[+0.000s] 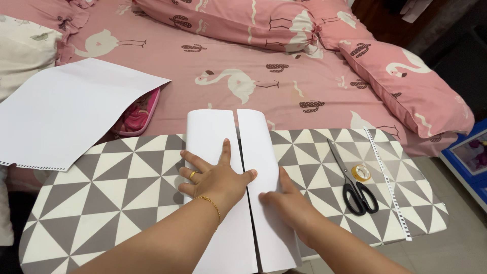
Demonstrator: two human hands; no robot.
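The white sheet of paper (pixel 231 193) lies lengthwise along the middle of the table (pixel 116 187), its two long sides folded inward so that their edges meet at a dark seam running down the centre; the far ends of both flaps curl up a little, which suggests the creases are not yet pressed flat there. Your left hand (pixel 215 177) lies open and flat, fingers spread, on the left flap just beside the seam, and that spread seems meant to pin the flap down. Your right hand (pixel 286 200) rests on the right flap, palm down with its fingers pointing inward toward the seam; it grips nothing, and looks to be holding that side in place. To the right, well apart from the paper, black-handled scissors (pixel 354 185) lie closed on the table with a small roll of clear tape (pixel 361 173) just beside them, and a thin perforated paper strip (pixel 388 185) runs along that edge. A second large white sheet (pixel 66 114) lies to the left, half on the table and half on the pink flamingo-print bed (pixel 243 61), covering part of a pink pouch (pixel 138 115).
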